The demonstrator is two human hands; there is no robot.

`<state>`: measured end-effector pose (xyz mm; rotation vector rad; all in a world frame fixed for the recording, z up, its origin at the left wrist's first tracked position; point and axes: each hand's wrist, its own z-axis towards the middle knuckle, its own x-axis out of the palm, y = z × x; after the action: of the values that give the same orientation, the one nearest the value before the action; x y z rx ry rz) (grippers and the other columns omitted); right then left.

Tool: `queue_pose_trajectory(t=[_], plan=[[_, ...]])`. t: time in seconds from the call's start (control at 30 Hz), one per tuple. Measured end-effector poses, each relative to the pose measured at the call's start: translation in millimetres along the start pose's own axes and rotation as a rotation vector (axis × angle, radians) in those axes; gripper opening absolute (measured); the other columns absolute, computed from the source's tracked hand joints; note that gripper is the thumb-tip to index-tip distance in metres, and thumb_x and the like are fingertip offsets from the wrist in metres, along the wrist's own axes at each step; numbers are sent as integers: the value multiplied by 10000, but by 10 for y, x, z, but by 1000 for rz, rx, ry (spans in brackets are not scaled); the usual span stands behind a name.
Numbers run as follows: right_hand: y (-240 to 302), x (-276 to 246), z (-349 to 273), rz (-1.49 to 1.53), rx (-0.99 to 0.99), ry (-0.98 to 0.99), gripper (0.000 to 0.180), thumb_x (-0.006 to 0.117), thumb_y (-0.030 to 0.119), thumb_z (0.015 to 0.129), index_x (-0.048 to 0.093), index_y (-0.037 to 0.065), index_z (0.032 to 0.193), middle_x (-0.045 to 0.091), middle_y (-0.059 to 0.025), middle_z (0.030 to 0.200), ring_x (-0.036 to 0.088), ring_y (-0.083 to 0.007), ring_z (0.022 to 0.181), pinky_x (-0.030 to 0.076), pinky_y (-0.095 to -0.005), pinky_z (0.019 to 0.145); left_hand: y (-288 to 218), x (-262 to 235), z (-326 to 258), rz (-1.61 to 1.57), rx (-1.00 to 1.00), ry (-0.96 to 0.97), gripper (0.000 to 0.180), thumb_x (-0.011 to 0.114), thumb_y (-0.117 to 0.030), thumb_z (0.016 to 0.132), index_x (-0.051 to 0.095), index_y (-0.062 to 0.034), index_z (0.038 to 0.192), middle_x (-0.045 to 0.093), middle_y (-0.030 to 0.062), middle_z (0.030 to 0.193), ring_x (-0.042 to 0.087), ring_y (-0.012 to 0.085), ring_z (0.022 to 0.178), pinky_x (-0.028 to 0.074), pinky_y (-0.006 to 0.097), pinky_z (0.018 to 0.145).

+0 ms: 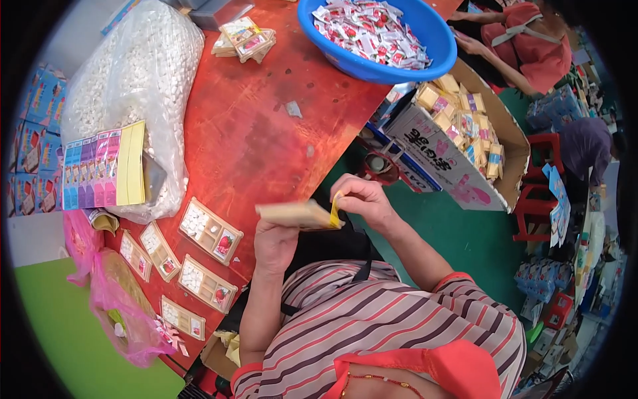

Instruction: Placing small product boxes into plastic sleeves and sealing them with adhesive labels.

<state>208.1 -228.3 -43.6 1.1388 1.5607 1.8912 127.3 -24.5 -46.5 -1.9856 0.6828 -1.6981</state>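
Note:
My left hand is closed round a flat, tan tray pack, raised off the table's right edge and blurred by motion. At the pack's right end, my right hand pinches a narrow yellow strip, which lies against that end. Whether the strip goes all the way round cannot be seen. To the left, several compartmented tan trays lie on the red table. They hold small white pieces, and each has a sachet with a red strawberry picture in one compartment.
A clear bag of white pieces and colourful printed cards lie at left. Beyond stand stacked trays and a blue basin of sachets. Right of the table is a carton of banded packs; another person sits farther off.

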Motion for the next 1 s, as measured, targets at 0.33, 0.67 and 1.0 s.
queue_pose_trajectory(t=[0.33, 0.67, 1.0], plan=[[62, 333, -50, -551, -278, 282, 133, 720, 180, 794, 665, 66, 833, 540, -51, 899, 547, -212, 900, 406, -345, 832, 3, -25, -150, 276, 172, 306, 176, 588, -154, 887, 601, -30, 763, 551, 102, 990, 562, 248, 985, 351, 400, 1028], [218, 464, -75, -771, -172, 181, 150, 694, 169, 787, 604, 94, 880, 536, -73, 982, 534, -241, 956, 365, -374, 883, 160, -50, -206, 193, 158, 184, 186, 594, -183, 900, 583, -59, 760, 505, 117, 1144, 532, 221, 1058, 380, 356, 989], [69, 454, 63, -881, -471, -3, 211, 679, 155, 792, 621, 50, 965, 557, -127, 1056, 535, -308, 988, 394, -409, 885, 297, -68, -30, 122, 323, 117, 191, 540, -217, 909, 500, -82, 780, 528, 164, 1151, 538, 260, 1041, 418, 382, 945]])
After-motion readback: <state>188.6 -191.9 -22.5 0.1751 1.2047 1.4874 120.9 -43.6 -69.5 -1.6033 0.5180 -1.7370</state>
